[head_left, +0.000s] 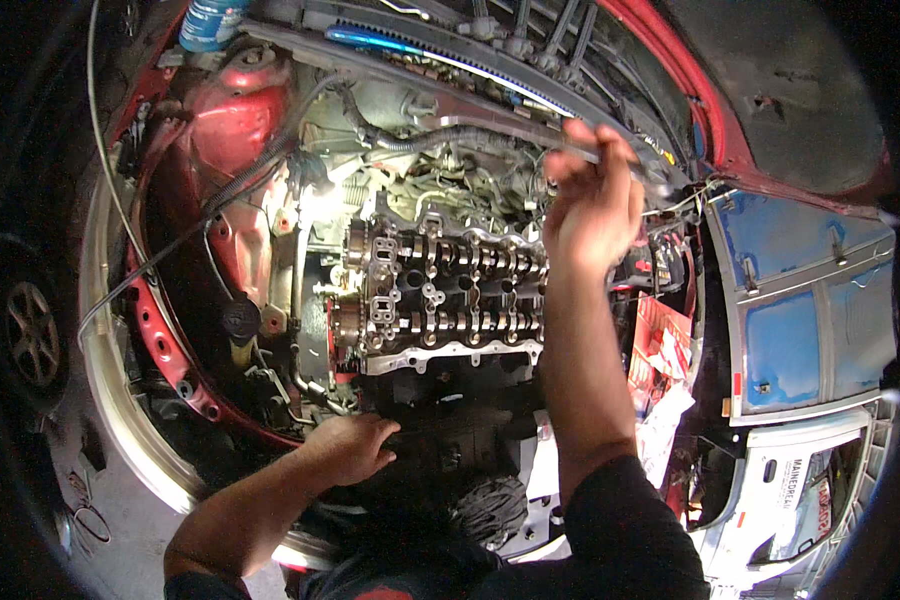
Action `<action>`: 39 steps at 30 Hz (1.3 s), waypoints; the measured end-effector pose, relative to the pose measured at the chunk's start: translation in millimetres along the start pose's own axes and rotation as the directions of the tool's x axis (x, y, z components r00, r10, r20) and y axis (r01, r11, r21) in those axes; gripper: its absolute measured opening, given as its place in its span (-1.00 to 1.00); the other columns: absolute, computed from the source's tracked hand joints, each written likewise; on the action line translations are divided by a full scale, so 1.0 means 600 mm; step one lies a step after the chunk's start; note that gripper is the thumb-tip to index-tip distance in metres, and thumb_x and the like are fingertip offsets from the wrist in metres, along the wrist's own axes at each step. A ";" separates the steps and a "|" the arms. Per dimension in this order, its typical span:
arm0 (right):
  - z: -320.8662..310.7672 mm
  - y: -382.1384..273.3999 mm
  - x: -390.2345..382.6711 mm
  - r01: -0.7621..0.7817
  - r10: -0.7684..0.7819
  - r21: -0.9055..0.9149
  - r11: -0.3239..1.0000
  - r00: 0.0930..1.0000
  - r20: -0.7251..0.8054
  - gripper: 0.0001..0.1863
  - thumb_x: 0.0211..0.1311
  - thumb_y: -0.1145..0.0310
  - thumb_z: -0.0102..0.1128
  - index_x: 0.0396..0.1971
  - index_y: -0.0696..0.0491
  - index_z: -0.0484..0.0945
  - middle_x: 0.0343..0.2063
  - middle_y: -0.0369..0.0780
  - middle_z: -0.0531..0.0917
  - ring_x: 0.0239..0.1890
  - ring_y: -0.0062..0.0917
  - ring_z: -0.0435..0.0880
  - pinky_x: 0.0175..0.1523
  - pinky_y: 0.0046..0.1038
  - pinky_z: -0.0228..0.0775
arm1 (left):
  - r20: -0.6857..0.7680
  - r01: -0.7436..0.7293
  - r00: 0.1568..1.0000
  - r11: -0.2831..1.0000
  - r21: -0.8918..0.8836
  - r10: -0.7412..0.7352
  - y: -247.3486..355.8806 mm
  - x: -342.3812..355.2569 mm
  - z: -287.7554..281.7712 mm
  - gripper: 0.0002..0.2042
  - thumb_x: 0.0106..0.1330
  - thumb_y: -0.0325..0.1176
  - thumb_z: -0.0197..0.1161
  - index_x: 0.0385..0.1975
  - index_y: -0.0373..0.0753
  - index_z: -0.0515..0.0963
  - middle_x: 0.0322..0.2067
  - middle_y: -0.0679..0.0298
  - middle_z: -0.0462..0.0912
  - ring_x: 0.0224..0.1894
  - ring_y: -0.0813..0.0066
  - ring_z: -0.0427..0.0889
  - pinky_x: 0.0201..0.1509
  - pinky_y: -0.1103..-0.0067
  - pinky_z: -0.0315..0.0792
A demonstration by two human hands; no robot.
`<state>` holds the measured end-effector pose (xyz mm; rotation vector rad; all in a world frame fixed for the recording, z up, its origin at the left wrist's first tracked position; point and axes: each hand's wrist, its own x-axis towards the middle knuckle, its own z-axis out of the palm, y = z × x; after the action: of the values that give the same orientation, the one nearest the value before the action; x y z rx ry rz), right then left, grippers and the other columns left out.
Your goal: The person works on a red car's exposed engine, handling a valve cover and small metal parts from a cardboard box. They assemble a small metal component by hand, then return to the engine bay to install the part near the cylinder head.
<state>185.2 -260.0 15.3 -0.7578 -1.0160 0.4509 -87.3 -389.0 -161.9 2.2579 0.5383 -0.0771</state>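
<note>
Head view, looking down into open engine bay of red car.

Right hand (pixel 592 205): raised over rear of bay, fingers clenched around slim, pale metal rod-like tool (pixel 620 160). Tool shaft angled up and to the right, far end close to firewall wiring; tip not clearly visible, exact tool type not determinable.

Left hand (pixel 348 447): resting palm down, fingers spread, on dark front edge of bay (pixel 440 440). Grasping nothing; serving as brace.

Exposed silver aluminium cylinder head (pixel 440 290): centre of bay, valve cover off, twin camshafts and bearing caps uncovered, cam sprockets at its left end. Located below and to the left of right hand, not touched by either hand.

Surroundings: black round reservoir cap (pixel 240 318) left of cylinder head; black corrugated wiring conduit (pixel 410 140) routed across rear; blue plastic bottle (pixel 210 22) on upper left edge; blue-painted panels (pixel 800 300) off to the right.

Hazards, as judged:
- Loose grip on tool: drop onto open camshaft area, with risk of marking lobes or lodging between caps.
- Dirt or small parts shed from hand or sleeve: contamination of uncovered valvetrain.
- Tool swung near rear wiring: snagging or chafing of conduit and connectors.
- Weight carried on braced left hand: slip off edge, body lurching toward sharp bracket edges.
- Bottle perched on bay edge: knock-off and spill into bay.
</note>
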 end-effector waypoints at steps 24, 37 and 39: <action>0.119 0.271 0.328 -0.766 0.763 -0.165 0.621 0.639 -0.097 -0.54 0.46 0.20 -0.32 -0.30 0.21 0.55 -0.53 -0.08 0.69 -0.59 -0.41 0.68 -0.51 -0.45 0.60 | -0.054 0.091 0.994 0.990 -0.103 -0.097 -0.014 -0.003 -0.022 -0.59 0.26 -0.17 0.22 -0.03 -0.33 0.44 -0.21 0.02 0.61 -0.11 0.04 0.63 -0.04 0.28 0.54; -0.139 -0.101 -0.252 -0.438 0.868 -0.815 0.379 0.474 0.149 -0.66 0.38 0.04 -0.01 -0.24 0.02 0.55 -0.42 -0.30 0.67 -0.36 -0.54 0.64 -0.17 -0.39 0.47 | -0.176 -0.009 0.984 0.998 -0.054 0.000 -0.055 0.013 0.001 -0.51 0.24 -0.08 0.24 0.01 -0.35 0.45 -0.16 -0.07 0.62 -0.09 -0.05 0.60 -0.01 0.23 0.50; -0.189 -0.200 -0.429 -0.613 0.900 -0.683 0.396 0.408 0.156 -0.71 0.41 0.13 -0.03 -0.24 0.04 0.52 -0.50 -0.28 0.65 -0.51 -0.54 0.60 -0.39 -0.46 0.45 | -0.202 -0.012 0.979 0.990 -0.138 -0.016 -0.057 0.021 0.005 -0.59 0.24 -0.10 0.23 -0.06 -0.30 0.52 -0.20 0.00 0.66 -0.11 0.03 0.64 -0.05 0.29 0.52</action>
<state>164.0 -549.2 -82.6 -1.7546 -1.2413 1.3320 -89.3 -366.3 -190.7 2.1411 0.6329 0.1862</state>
